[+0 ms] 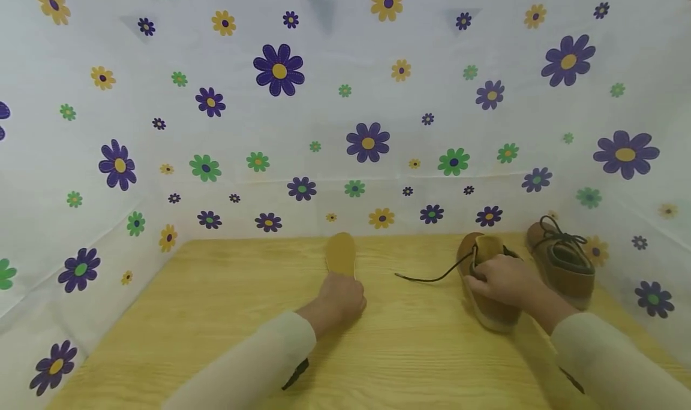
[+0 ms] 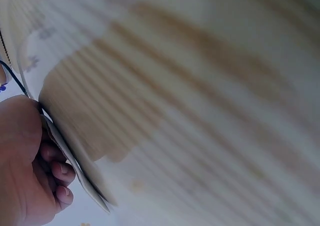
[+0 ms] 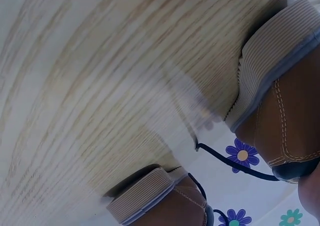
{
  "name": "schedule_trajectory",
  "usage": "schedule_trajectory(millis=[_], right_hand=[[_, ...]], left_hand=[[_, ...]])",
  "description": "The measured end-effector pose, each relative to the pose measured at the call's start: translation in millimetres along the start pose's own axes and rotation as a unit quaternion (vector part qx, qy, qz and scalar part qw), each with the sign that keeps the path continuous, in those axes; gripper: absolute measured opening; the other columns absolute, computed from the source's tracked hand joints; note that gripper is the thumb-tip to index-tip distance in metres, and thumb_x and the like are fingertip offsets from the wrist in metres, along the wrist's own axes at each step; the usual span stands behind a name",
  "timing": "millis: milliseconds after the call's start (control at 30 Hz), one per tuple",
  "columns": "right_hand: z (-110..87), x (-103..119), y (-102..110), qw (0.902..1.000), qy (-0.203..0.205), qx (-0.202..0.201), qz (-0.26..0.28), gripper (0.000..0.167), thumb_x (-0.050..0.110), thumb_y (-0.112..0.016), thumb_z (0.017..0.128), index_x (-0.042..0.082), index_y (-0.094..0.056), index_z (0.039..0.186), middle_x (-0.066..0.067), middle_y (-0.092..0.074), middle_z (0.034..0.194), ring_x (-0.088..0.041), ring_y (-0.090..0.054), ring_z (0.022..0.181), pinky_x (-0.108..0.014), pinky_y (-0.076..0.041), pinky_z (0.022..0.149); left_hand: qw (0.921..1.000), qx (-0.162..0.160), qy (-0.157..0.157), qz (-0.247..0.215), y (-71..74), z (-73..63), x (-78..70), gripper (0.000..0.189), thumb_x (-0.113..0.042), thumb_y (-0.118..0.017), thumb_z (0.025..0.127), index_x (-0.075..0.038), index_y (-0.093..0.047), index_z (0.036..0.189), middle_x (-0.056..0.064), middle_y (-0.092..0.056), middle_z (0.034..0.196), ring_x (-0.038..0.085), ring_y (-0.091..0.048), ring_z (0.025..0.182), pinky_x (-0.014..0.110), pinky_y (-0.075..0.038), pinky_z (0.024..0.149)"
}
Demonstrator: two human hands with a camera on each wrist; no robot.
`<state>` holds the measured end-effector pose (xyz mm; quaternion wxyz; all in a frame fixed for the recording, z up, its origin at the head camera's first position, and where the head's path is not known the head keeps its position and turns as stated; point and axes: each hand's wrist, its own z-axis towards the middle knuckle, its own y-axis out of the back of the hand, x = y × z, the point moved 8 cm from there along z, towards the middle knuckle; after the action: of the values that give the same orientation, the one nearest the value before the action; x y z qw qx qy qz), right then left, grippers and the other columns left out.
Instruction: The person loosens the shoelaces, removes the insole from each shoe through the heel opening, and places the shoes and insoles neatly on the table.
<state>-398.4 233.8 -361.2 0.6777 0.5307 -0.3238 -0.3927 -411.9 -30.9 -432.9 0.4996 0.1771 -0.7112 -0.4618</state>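
My left hand (image 1: 342,299) grips the near end of a tan shoe insole (image 1: 341,253), whose rounded far end points to the back wall. Its curled fingers (image 2: 62,171) show against the insole's edge (image 2: 77,167) in the left wrist view. To the right, my right hand (image 1: 507,283) grips a brown shoe (image 1: 492,315) at its opening, by the raised tongue (image 1: 489,246). A loose dark lace (image 1: 432,279) trails left from this shoe. The right wrist view shows its ribbed sole (image 3: 280,61) and stitched heel; most of that hand is outside the view.
A matching brown shoe (image 1: 574,278) with a tied lace stands at the right, close to the side wall. Both shoes and the insole are over a wood-grain table (image 1: 227,302). White flowered cloth (image 1: 335,116) encloses the back and sides.
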Motion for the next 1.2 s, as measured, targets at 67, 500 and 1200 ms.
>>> schedule_trajectory(millis=[67, 500, 1200], right_hand=[[0.2, -0.9, 0.9, 1.0000, 0.003, -0.004, 0.001, 0.043, 0.034, -0.059, 0.094, 0.019, -0.042, 0.058, 0.008, -0.039, 0.054, -0.007, -0.035, 0.052, -0.026, -0.032, 0.049], [1.3, -10.9, 1.6, 1.0000, 0.002, -0.009, -0.001, 0.041, 0.032, -0.058, 0.095, 0.019, -0.045, 0.058, 0.008, -0.039, 0.053, -0.006, -0.037, 0.051, -0.025, -0.035, 0.050], [6.3, -8.6, -1.2, 0.9999, 0.009, -0.007, -0.008, 0.038, 0.036, -0.059, 0.095, 0.019, -0.051, 0.062, 0.008, -0.043, 0.056, -0.007, -0.040, 0.053, -0.028, -0.040, 0.050]], left_hand=[[0.9999, -0.005, 0.007, -0.012, -1.4, -1.5, 4.3, 0.027, -0.033, -0.053, 0.098, -0.018, -0.064, 0.079, -0.005, -0.056, 0.071, 0.012, -0.051, 0.062, 0.036, -0.049, 0.061], [0.9977, -0.061, 0.006, 0.029, -22.8, -40.2, 40.8, 0.027, -0.028, -0.060, 0.092, -0.020, -0.066, 0.067, -0.004, -0.060, 0.068, 0.018, -0.058, 0.061, 0.040, -0.048, 0.060], [0.9949, -0.086, 0.042, -0.033, -59.3, -85.4, 98.5, 0.034, -0.028, -0.059, 0.090, -0.010, -0.054, 0.062, 0.001, -0.051, 0.060, 0.023, -0.052, 0.055, 0.040, -0.044, 0.057]])
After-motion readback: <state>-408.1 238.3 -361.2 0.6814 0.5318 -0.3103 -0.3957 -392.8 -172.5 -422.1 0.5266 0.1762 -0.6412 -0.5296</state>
